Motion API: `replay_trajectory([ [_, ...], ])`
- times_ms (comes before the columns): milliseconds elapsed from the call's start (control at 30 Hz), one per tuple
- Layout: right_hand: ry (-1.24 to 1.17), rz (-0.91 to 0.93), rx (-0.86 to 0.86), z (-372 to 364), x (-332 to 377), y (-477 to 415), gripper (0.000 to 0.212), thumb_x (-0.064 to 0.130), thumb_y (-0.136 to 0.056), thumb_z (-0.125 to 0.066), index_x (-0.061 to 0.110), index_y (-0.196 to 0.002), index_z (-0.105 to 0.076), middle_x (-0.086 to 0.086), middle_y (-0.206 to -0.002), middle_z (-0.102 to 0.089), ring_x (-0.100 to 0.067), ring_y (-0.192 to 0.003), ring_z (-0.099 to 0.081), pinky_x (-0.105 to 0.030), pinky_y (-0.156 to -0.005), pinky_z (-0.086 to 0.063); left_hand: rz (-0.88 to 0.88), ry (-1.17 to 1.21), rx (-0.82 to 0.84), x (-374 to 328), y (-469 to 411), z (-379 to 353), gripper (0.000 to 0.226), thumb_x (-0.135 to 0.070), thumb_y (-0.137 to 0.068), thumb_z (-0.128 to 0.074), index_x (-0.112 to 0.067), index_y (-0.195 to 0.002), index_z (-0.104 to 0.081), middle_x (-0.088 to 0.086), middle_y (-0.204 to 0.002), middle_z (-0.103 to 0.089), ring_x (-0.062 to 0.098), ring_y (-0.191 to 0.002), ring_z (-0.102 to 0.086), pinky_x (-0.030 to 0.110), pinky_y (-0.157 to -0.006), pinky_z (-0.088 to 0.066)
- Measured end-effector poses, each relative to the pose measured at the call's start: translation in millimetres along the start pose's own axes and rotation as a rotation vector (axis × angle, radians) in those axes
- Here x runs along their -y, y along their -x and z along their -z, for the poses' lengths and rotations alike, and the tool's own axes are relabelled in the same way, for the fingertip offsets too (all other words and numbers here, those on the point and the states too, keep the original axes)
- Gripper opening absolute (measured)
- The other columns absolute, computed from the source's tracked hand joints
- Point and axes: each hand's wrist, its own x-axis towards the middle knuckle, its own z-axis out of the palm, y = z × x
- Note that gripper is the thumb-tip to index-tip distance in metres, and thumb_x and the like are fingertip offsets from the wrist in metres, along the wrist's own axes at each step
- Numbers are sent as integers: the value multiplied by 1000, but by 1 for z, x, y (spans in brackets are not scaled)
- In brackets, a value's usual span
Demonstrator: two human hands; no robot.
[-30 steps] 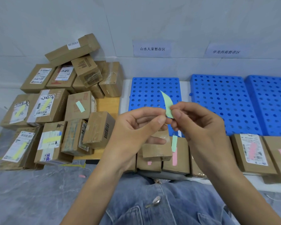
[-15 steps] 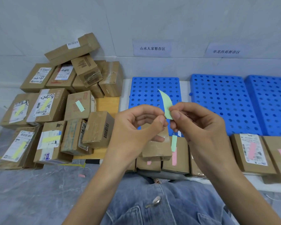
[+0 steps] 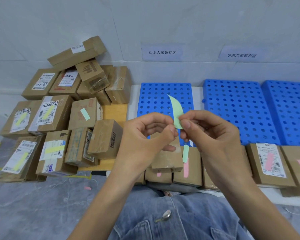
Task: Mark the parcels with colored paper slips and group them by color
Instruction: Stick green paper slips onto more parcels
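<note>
Pinching curled pale-green paper slip (image 3: 176,112) low down with both hands, left (image 3: 145,135) and right (image 3: 215,135); best gripped lightly, uncreased, then pressed flat onto unmarked brown cardboard parcel (image 3: 104,139).

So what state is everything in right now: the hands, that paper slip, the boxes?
green slip, curled, pinched between both hands.
left hand, pinches the slip's lower end.
right hand, pinches the slip's side edge.
barcode parcel, tilted on its neighbours, no slip visible.
long parcel, lying atop the pile, no slip visible.
pink-marked parcel, flat, pink slip across its label.
</note>
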Motion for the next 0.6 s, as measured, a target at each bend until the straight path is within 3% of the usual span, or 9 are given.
replay_trajectory([
  [133,18,14,-5,0,-1,-1,11,15,-74,-66,8,-81,-69,-2,-60,-65,-10,-57,-59,-18,-61,-50,-36,-3,-8,0,0,-1,8,-27,-65,-69,-21,-70,-72,-1,-62,-66,9,-61,-61,26,-51,-55],
  [267,46,44,-21,2,0,-1,8,14,-74,-66,10,-80,-69,-2,-64,-68,-10,-58,-63,-17,-63,-52,-14,-16,-16,0,0,-1,7,-13,-72,-71,-20,-70,-74,1,-63,-68,10,-61,-64,27,-51,-55],
  [600,85,81,-9,2,0,1,7,12,-75,-66,10,-81,-69,-3,-63,-67,-9,-58,-63,-15,-62,-50,7,-5,-22,0,0,-1,9,-11,-73,-66,-18,-70,-71,4,-65,-69,12,-62,-64,26,-50,-55],
])
